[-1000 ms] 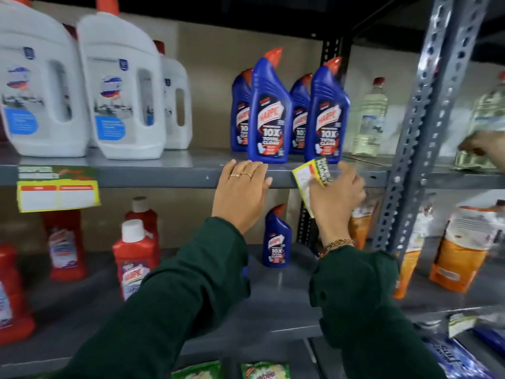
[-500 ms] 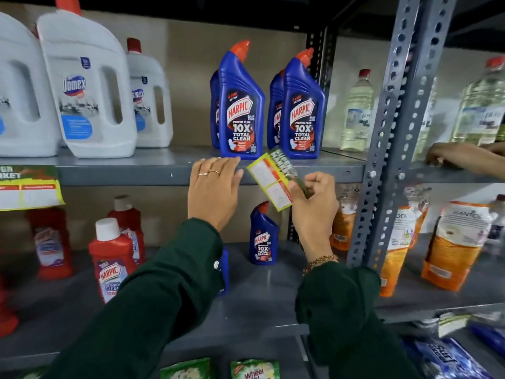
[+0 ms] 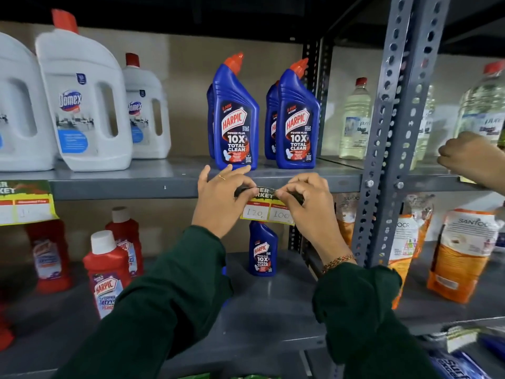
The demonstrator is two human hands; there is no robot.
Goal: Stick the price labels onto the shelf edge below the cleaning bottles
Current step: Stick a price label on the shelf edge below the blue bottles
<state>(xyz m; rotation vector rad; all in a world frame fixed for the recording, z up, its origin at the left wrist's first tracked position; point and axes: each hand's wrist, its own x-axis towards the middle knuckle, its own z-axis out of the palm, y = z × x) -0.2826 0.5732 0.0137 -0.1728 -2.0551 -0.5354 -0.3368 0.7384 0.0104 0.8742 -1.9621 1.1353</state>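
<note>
A yellow and green price label with "120" and "100" written on it lies flat against the grey shelf edge, right below the blue Harpic bottles. My left hand pinches the label's top left corner. My right hand pinches its top right corner. Both press the label's dark top strip against the edge. Another price label hangs on the same edge at the far left, under the white Domex bottles.
A perforated grey upright stands just right of my right hand. Another person's hand rests on the shelf edge beyond it. Red Harpic bottles and a small blue one stand on the lower shelf, orange packets to the right.
My right hand brought the label from mid-air, where it was tilted, down onto the shelf edge. My left hand shifted from resting on the edge to gripping the label's left corner.
</note>
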